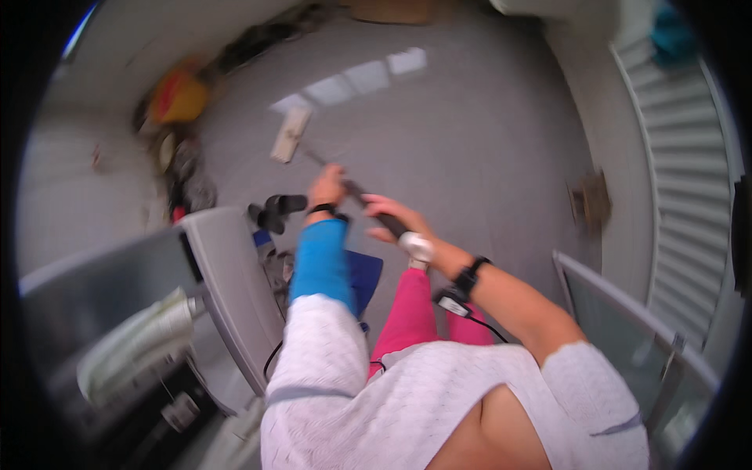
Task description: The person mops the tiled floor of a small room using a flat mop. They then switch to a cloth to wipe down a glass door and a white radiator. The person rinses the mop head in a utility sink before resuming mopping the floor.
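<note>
A flat mop with a pale rectangular head [291, 135] lies out on the grey floor, its dark pole [355, 191] running back towards me. Around the pole, nearer the mop head, my left hand [329, 187] is closed. Closer to my body, my right hand [399, 218] is at the thick dark grip, the thumb and fingers somewhat spread around it. The white end of the pole [417, 247] shows by the right wrist. Motion blurs both hands and the pole.
Black slippers [279, 208] lie left of my forearm. A grey cabinet [235, 294] stands at lower left, a glass-panelled frame [623, 311] at lower right. A yellow and red bag [182, 97] and other items line the left wall. A small brown box [593, 200] sits by the right wall.
</note>
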### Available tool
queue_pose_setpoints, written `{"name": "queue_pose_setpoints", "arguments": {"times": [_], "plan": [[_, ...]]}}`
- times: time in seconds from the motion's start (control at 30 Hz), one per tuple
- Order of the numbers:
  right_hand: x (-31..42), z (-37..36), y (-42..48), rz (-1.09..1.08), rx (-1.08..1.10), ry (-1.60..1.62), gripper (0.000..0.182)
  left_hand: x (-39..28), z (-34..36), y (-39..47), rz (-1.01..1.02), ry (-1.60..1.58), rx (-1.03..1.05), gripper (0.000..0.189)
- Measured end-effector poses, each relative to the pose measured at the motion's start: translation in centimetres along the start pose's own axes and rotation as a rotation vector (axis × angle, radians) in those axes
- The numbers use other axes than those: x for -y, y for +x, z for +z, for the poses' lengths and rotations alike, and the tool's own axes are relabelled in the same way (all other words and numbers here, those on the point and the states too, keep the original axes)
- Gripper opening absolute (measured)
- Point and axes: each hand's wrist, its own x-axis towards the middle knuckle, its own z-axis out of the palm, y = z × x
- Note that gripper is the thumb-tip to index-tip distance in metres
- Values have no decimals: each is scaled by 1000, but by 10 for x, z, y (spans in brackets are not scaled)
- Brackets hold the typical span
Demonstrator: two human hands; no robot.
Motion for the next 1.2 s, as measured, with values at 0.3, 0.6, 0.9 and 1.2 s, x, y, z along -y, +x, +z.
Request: {"name": "queue_pose_setpoints", "arguments": {"times": [0.3, 0.6, 0.9, 1.2], "plan": [[60, -78, -106, 180, 88, -70, 30, -6, 95, -58, 484, 50, 10, 34], [285, -256, -431, 471, -238, -238, 26, -323, 257, -283, 947, 28, 440, 33], [523, -221, -710, 832, -941, -435, 30, -553, 395, -601, 1454, -262, 903, 32], [433, -246, -772, 613, -941, -279, 29, -566, 392, -539, 1510, 163, 947, 28]]}}
